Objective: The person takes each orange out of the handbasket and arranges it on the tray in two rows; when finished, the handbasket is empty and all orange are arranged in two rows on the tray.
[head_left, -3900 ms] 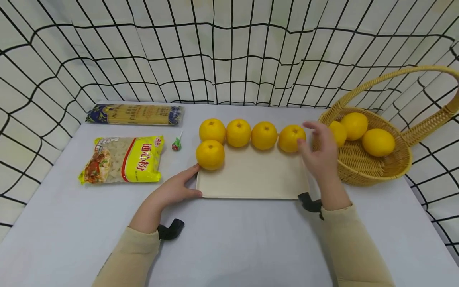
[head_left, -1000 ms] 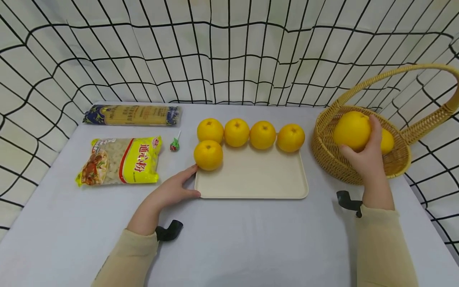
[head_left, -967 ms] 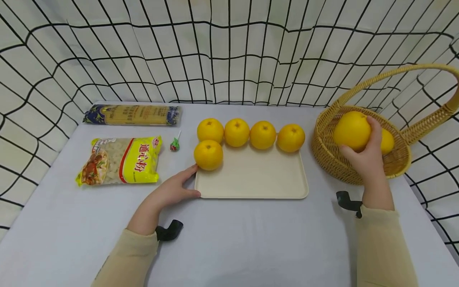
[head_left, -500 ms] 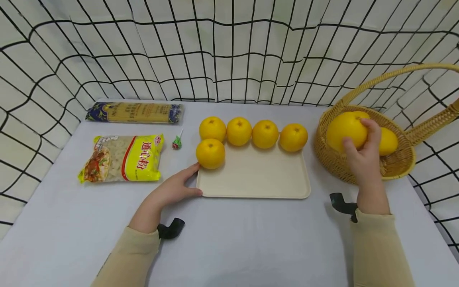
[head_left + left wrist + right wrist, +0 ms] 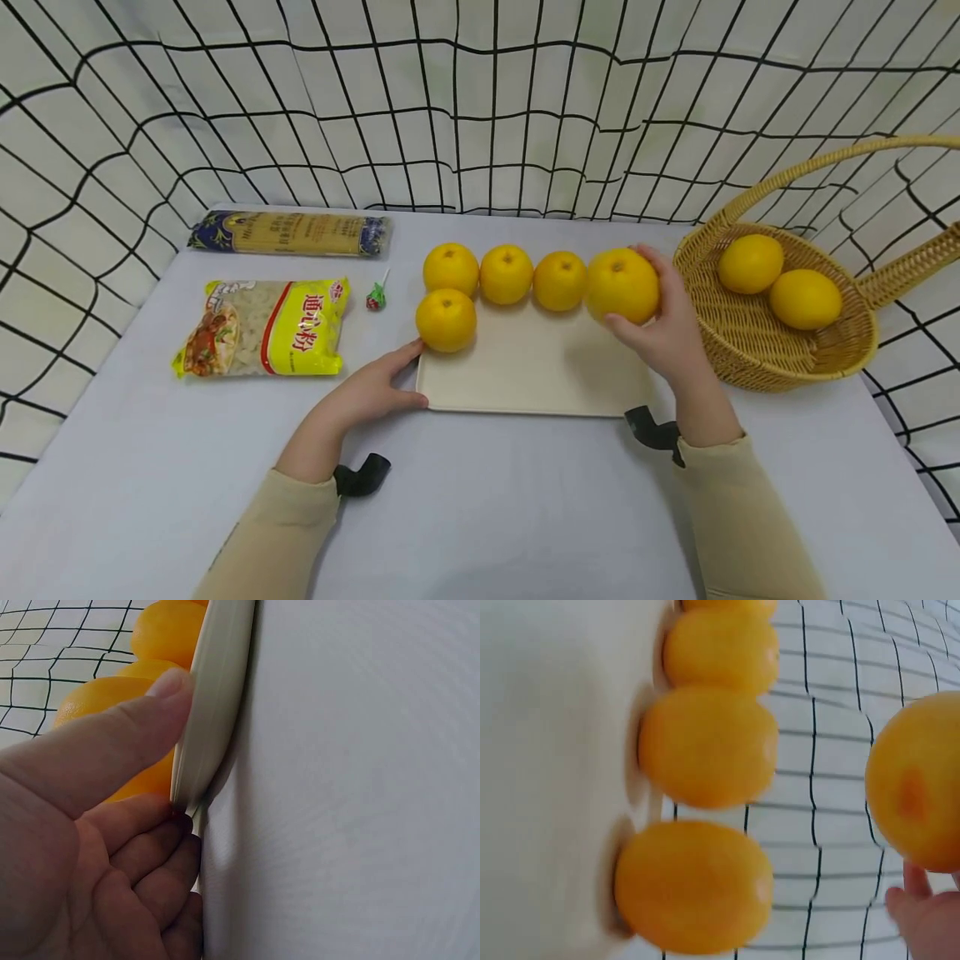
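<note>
My right hand (image 5: 669, 329) grips an orange (image 5: 622, 285) above the right end of the cream tray (image 5: 532, 379). In the right wrist view this held orange (image 5: 919, 784) hangs clear of the row, with fingers (image 5: 934, 919) beneath it. Several oranges line the tray's far edge; the held one covers the row's right end in the head view. Another orange (image 5: 446, 320) sits in front of the leftmost. My left hand (image 5: 367, 390) rests at the tray's left side, thumb and index finger spread along the edge. In the left wrist view the thumb (image 5: 142, 724) touches the rim.
A wicker basket (image 5: 780, 354) with a tall handle stands at the right, two oranges inside. To the left lie a yellow pasta bag (image 5: 262, 329), a pack of noodles (image 5: 288, 232) and a lollipop (image 5: 377, 297). Black netting (image 5: 487, 117) rises behind the table.
My right hand has lifted an orange out of the basket and carried it left over the tray's right end. Two oranges now show in the basket. The left hand has stayed at the tray.
</note>
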Motion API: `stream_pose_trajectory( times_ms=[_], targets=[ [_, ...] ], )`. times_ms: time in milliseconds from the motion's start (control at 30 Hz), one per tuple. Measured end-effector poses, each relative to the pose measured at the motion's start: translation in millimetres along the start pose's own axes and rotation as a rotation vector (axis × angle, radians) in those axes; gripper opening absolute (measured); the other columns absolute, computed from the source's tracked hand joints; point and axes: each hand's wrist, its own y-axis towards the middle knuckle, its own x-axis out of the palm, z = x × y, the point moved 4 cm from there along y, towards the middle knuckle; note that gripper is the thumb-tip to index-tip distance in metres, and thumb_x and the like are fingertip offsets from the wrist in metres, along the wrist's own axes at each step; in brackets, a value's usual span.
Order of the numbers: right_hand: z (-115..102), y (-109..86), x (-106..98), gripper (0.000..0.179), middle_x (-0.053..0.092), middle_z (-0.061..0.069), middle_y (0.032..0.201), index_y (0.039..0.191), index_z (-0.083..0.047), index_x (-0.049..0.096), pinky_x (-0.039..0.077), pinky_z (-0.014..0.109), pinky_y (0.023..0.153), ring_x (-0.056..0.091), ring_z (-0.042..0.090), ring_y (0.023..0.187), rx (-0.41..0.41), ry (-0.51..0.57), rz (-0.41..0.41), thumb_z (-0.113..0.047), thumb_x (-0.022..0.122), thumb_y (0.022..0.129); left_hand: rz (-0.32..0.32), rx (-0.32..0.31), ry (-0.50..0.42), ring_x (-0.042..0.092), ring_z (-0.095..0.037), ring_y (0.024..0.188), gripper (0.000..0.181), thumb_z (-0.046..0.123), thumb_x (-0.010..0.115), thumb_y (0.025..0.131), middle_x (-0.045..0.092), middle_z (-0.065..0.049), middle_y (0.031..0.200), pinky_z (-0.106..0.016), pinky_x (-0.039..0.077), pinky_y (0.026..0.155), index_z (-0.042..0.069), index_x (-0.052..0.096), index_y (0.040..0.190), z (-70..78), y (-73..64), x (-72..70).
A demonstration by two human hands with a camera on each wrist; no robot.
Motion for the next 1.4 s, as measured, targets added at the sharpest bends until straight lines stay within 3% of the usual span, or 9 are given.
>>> stream_pose_trajectory(
  times_ms=[167,467,633,1000,1400],
  targets=[
    [-6.4,1.9,36.4,0.077,0.036,0.007,0.136,0.133,-0.019,0.039,0.031,0.047,0.098,0.031,0.022,0.120,-0.041,-0.113,-0.087,-0.015,0.077,0.067,0.004,0.007,0.004,0.016,-0.031,0.139,0.084,0.032,0.069,0.079,0.018,-0.007,0.152,-0.052,0.015,0.112,0.014,0.020,0.146,-0.8,-1.2,0.2],
    [-8.3,2.4,82.9,0.081,0.038,0.005,0.139,0.138,-0.016,0.032,0.029,0.045,0.107,0.035,0.021,0.126,0.045,-0.124,-0.207,-0.023,0.073,0.069,0.013,0.023,0.008,0.016,-0.031,0.139,0.084,0.031,0.069,0.079,0.019,-0.008,0.152,-0.052,0.015,0.112,0.013,0.021,0.145,-0.3,-2.0,-1.8],
    [-7.4,1.8,95.6,0.081,0.035,0.004,0.143,0.140,-0.015,0.031,0.028,0.041,0.110,0.033,0.019,0.131,0.064,-0.139,-0.260,-0.022,0.072,0.070,0.014,0.027,0.005,0.016,-0.030,0.139,0.085,0.031,0.069,0.078,0.019,-0.007,0.152,-0.051,0.015,0.112,0.013,0.020,0.145,-0.4,-1.6,-2.6],
    [6.5,-2.0,112.0,0.081,0.029,0.005,0.146,0.141,-0.013,0.025,0.026,0.039,0.112,0.031,0.020,0.133,0.242,-0.132,-0.330,-0.027,0.071,0.076,0.009,0.018,0.010,0.017,-0.030,0.139,0.085,0.032,0.069,0.078,0.019,-0.007,0.152,-0.051,0.016,0.112,0.014,0.021,0.145,1.0,0.5,-2.1],
    [16.8,-2.9,121.8,0.080,0.026,0.006,0.148,0.142,-0.013,0.025,0.021,0.038,0.114,0.026,0.020,0.136,0.266,-0.134,-0.375,-0.027,0.071,0.078,0.006,0.013,0.023,0.017,-0.031,0.139,0.085,0.031,0.070,0.078,0.020,-0.008,0.152,-0.051,0.017,0.112,0.013,0.021,0.145,-0.7,2.0,-0.1]
  ],
)
